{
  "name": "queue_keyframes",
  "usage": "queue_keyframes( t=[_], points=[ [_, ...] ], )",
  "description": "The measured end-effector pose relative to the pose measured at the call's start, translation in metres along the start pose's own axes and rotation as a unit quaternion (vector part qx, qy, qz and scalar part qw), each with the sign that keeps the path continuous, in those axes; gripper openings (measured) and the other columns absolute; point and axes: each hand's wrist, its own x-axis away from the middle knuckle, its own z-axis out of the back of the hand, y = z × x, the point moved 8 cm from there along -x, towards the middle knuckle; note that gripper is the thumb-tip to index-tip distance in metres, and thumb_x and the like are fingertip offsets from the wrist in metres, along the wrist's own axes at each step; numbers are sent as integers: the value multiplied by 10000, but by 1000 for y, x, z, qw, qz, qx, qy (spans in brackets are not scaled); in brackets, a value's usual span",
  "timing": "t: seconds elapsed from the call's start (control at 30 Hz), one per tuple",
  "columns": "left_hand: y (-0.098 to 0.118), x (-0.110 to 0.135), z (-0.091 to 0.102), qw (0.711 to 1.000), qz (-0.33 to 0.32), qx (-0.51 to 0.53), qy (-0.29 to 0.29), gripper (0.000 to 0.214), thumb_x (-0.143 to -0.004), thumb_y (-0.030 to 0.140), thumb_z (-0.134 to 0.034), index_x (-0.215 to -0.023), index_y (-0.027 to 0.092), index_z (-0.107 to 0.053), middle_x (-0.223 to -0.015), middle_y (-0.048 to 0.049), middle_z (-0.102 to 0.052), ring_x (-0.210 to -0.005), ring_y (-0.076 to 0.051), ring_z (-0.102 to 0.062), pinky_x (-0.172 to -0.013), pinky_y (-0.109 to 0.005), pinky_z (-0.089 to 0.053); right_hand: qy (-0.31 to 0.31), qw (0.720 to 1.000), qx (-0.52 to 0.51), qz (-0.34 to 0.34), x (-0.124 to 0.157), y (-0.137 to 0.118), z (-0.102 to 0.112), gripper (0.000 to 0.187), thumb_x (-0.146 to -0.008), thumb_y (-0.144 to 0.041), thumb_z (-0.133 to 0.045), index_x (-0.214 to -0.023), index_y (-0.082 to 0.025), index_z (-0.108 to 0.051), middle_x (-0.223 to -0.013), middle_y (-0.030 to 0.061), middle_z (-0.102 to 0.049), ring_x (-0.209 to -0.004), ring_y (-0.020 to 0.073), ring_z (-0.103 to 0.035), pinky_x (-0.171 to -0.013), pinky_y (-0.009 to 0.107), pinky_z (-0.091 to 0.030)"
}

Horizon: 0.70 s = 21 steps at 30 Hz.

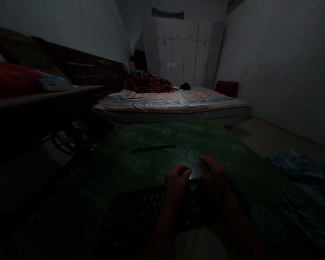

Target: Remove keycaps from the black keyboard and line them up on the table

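A black keyboard [141, 206] lies on the green board [119, 162] in front of me. My left hand [176, 180] is above its back edge, fingers curled and thumb pressed to the index finger. A tiny dark bit shows at that pinch, too dim to name. To its right, my right hand [213, 175] is over the keyboard's right part, its thumb and fingertips drawn together. Whatever those fingertips hold, if anything, does not show. Farther back lies a thin row of small dark pieces [154, 148] that look like keycaps. My forearms hide part of the keyboard.
Beyond the board stands a bed [173, 104] with a red patterned blanket [148, 81]. On the left a shelf [83, 88] carries a red bundle [13, 79]. Crumpled cloth [303, 169] is at the right. A pale wardrobe [178, 50] fills the back wall. The room is dim.
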Motion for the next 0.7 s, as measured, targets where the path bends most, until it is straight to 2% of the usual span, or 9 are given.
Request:
queue_keyframes(
  t=[0.13, 0.27, 0.43, 0.6, 0.7],
  points=[
    [-11, 0, 3, 983, 75, 168, -17, 165, -597, 262, -654, -698, 138, -613, -624, 10, -620, -599, -121, -574, -598, -223, -440, -102, 992, -74, 11, 5, -20, -14, 267, -789, -188, -418, -968, -171, -615, -919, 73, -664, -820, 169, -606, -741, 279, -458],
    [-22, -2, 3, 960, 87, 264, -37, 225, -552, 270, -710, -691, 135, -596, -604, 17, -616, -562, -108, -571, -567, -212, -441, -181, 975, -128, -12, 10, -32, -25, 271, -771, -216, -473, -992, -188, -627, -914, 41, -673, -798, 167, -611, -722, 270, -468],
    [-24, -1, 3, 954, 91, 277, -63, 228, -547, 281, -723, -632, 129, -577, -549, 26, -594, -504, -86, -542, -513, -189, -421, -202, 963, -163, -73, 8, -23, -30, 190, -749, -257, -509, -857, -174, -642, -800, 16, -663, -730, 151, -598, -647, 234, -463],
    [-22, -1, 7, 950, 87, 298, -48, 239, -545, 302, -725, -634, 123, -593, -570, 0, -621, -543, -114, -578, -536, -208, -446, -203, 957, -173, -116, 3, -18, -35, 161, -694, -264, -557, -792, -166, -639, -709, 5, -642, -638, 137, -578, -581, 225, -454],
    [-26, -3, 8, 934, 101, 341, -34, 241, -554, 310, -710, -650, 120, -597, -592, -15, -635, -560, -124, -596, -572, -233, -468, -200, 947, -186, -167, -2, -11, -40, 197, -652, -295, -594, -788, -158, -630, -549, -23, -584, -475, 103, -507, -447, 199, -401]
  ],
)
